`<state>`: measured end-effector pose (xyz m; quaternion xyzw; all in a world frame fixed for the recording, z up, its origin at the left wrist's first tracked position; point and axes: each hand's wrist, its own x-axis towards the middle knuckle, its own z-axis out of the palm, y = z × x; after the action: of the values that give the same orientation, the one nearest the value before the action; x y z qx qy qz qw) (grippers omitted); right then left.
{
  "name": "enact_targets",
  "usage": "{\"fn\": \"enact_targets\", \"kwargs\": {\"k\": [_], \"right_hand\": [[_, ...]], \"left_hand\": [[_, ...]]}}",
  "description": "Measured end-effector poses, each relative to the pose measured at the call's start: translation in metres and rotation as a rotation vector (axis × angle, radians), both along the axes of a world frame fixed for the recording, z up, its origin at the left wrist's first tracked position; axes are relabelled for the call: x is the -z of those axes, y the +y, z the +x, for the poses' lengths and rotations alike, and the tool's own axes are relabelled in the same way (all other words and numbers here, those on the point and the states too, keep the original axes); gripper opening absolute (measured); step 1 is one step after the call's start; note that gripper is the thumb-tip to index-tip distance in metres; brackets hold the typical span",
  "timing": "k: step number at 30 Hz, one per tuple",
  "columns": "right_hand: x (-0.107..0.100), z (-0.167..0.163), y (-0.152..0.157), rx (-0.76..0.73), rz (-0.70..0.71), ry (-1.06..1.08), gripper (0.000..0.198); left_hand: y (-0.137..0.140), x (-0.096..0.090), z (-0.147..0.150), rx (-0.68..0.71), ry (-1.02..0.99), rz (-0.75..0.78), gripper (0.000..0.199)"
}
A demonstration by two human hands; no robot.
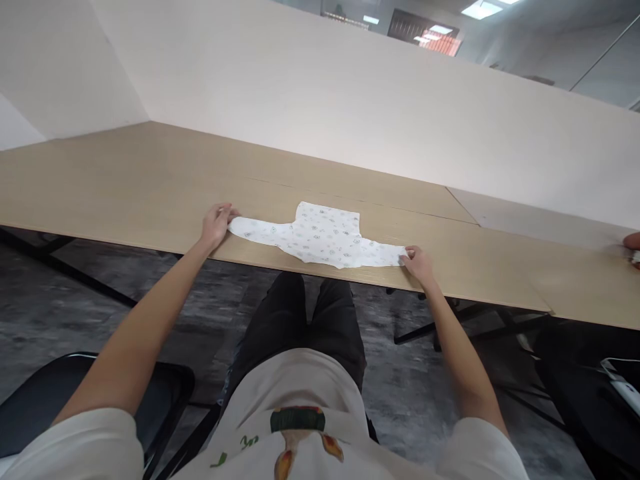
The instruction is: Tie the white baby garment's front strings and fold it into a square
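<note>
- Looking down, we see a small white cloth garment (327,235) with a scattered dark print, laid flat near the front edge of a long, pale wood-toned desk (150,173), its sleeves (260,230) stretched out to both sides.
- Our bare left hand (216,225) touches the end of the sleeve on the left; we cannot tell whether its fingers pinch the cloth or only rest against it.
- Our bare right hand (420,265) has thumb and fingers pinching the end of the opposite sleeve.
- Behind the desk we have a plain white partition (300,100).
- Part of another person's hand (633,241) shows at the far right edge of view.
- Below, on our left, stands a black chair (167,383).
</note>
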<state>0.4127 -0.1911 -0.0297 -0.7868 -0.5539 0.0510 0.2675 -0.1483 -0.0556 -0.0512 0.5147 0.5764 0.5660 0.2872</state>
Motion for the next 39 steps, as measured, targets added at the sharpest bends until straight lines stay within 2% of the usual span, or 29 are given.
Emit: {"fn": "enact_targets", "kwargs": {"k": [5, 10, 15, 19, 25, 34, 37, 39], "right_hand": [[-0.024, -0.035, 0.019, -0.001, 0.257, 0.12, 0.041], [-0.045, -0.113, 0.04, -0.153, 0.388, 0.084, 0.041], [-0.028, -0.19, 0.052, -0.29, 0.346, 0.09, 0.039], [-0.01, -0.227, 0.052, -0.337, 0.288, -0.001, 0.034], [-0.003, -0.244, 0.046, -0.322, 0.14, -0.082, 0.029], [-0.004, -0.252, 0.051, -0.358, 0.182, -0.117, 0.024], [-0.002, -0.256, 0.031, -0.437, 0.167, -0.119, 0.016], [0.004, -0.26, 0.0, -0.54, 0.246, -0.077, 0.016]], "left_hand": [[-0.014, -0.008, 0.005, 0.09, 0.285, 0.001, 0.034], [-0.024, -0.015, 0.009, 0.109, 0.377, -0.025, 0.042], [-0.024, -0.013, 0.009, 0.142, 0.363, 0.0, 0.046], [-0.022, -0.011, 0.006, 0.132, 0.364, 0.006, 0.05], [-0.019, -0.012, 0.004, 0.105, 0.387, -0.056, 0.049], [-0.016, -0.011, 0.005, 0.078, 0.419, -0.041, 0.051], [-0.018, -0.012, 0.005, 0.054, 0.425, -0.054, 0.052], [-0.019, -0.013, 0.006, 0.054, 0.424, -0.06, 0.052]]}}
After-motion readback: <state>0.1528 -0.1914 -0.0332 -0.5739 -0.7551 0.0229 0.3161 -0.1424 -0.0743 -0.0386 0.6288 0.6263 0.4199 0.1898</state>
